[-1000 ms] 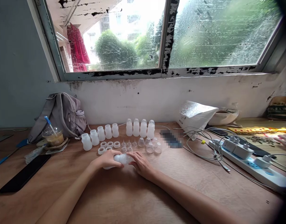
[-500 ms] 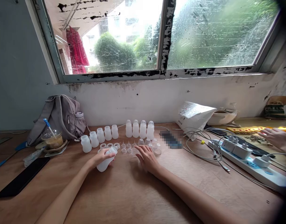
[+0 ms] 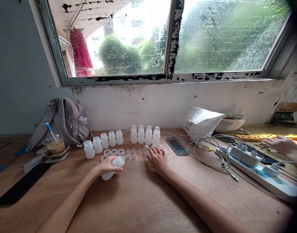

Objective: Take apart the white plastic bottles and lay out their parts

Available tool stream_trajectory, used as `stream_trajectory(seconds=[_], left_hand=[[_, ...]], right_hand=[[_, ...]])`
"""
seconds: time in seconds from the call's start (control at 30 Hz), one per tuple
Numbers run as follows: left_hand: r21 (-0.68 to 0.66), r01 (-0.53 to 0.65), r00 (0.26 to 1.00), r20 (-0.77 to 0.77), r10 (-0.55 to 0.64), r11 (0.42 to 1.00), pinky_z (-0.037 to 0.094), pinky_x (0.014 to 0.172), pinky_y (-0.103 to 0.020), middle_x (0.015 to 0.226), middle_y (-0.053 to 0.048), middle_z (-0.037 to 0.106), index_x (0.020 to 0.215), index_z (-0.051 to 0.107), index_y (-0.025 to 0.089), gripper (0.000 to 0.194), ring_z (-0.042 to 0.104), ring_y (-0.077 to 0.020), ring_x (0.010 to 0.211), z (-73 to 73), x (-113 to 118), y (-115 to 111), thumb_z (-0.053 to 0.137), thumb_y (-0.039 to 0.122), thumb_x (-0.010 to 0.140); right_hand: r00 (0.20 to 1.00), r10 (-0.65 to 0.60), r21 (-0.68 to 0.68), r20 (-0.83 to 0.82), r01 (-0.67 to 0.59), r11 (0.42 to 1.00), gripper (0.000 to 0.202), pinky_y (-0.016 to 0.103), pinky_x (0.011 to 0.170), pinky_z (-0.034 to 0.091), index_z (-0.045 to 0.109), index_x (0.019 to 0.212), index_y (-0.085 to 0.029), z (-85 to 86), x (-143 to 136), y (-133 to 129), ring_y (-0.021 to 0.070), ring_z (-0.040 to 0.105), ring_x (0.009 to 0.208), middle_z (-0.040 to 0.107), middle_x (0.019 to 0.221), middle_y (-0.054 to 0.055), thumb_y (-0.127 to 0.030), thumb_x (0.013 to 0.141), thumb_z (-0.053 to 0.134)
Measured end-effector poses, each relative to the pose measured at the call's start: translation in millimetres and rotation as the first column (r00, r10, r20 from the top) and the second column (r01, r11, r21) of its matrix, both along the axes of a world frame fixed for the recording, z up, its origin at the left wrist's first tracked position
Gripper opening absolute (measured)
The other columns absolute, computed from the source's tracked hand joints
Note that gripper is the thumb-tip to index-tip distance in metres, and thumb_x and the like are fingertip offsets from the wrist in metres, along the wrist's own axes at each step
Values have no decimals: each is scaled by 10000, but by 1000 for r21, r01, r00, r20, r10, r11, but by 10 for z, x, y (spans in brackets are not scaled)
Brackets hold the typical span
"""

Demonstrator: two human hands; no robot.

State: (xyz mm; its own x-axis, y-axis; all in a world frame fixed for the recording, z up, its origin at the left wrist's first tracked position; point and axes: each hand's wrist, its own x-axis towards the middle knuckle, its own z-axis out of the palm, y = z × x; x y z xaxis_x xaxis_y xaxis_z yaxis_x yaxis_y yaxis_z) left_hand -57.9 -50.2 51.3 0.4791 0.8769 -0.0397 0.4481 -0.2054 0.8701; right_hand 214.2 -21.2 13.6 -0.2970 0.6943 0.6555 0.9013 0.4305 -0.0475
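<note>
My left hand (image 3: 107, 166) is wrapped round a frosted baby bottle (image 3: 108, 175), whose top tilts to the right. At the bottle caps, my right hand (image 3: 158, 159) curls its fingers and thumb about a clear domed cap (image 3: 147, 157) low over the table; its fingers partly hide the cap. More clear caps (image 3: 165, 154) lie around that hand. Between my hands are several clear nipples (image 3: 134, 157) in rows. White collar rings (image 3: 114, 151) lie just behind my left hand. Open bottles (image 3: 89, 150) stand in a row behind, and capped bottles (image 3: 148, 135) stand farther right.
On the left are a backpack (image 3: 62, 121), a drink cup (image 3: 55, 145) and a black phone (image 3: 23, 183). Rightward lie another phone (image 3: 175, 145), tangled cables (image 3: 204, 158), a power strip (image 3: 262, 174) and a silvery bag (image 3: 203, 121). Another person's hand (image 3: 283, 145) reaches in at far right.
My right hand has moved right with the clear cap, toward the other caps. The bottle in my left hand has shifted and tips further right. The other person's hand moved slightly left.
</note>
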Motion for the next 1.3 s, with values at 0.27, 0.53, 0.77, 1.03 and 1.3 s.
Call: stream_trajectory(seconds=[0.27,0.53,0.77,1.03,1.3], left_hand=[[414,-83,992,-48,112,907,421,612,-238,795,-19,591,931,489,175,427,558,-154,694,-105,450,-249,608,459,635],[629,-81,869,-336,365,773,396,567,-251,768,-34,620,939,483,196,282,593,-199,703,-237,689,-333,496,289,674],[470,-11,940,-297,169,883,386,543,-224,710,10,611,855,538,197,287,566,-159,630,-117,601,-276,588,271,582],[216,82,980,-195,-39,973,384,526,-207,718,14,586,843,561,154,322,541,-140,628,11,493,-275,641,280,558],[450,-115,800,-487,351,886,355,538,-253,724,-42,611,858,529,201,393,584,-231,684,-18,496,-322,598,480,589]], right_hand=[[819,484,-168,-308,-548,820,334,252,632,392,417,1116,-165,61,-258,-401,146,503,691,549,839,59,-349,837,409],[677,267,-289,-686,-590,754,269,207,489,324,464,939,-181,99,-445,-596,93,391,502,427,571,-46,-416,808,448],[656,321,-315,-683,-661,681,284,213,518,310,450,989,-185,213,-431,-655,95,380,544,416,615,-41,-406,810,452],[589,430,-292,-685,-762,578,395,212,523,327,336,1142,-209,108,-402,-576,90,382,544,433,666,-37,-395,814,452],[523,190,-323,-831,-732,600,278,192,420,314,440,812,-183,29,-379,-380,69,409,456,464,630,-36,-459,818,408]])
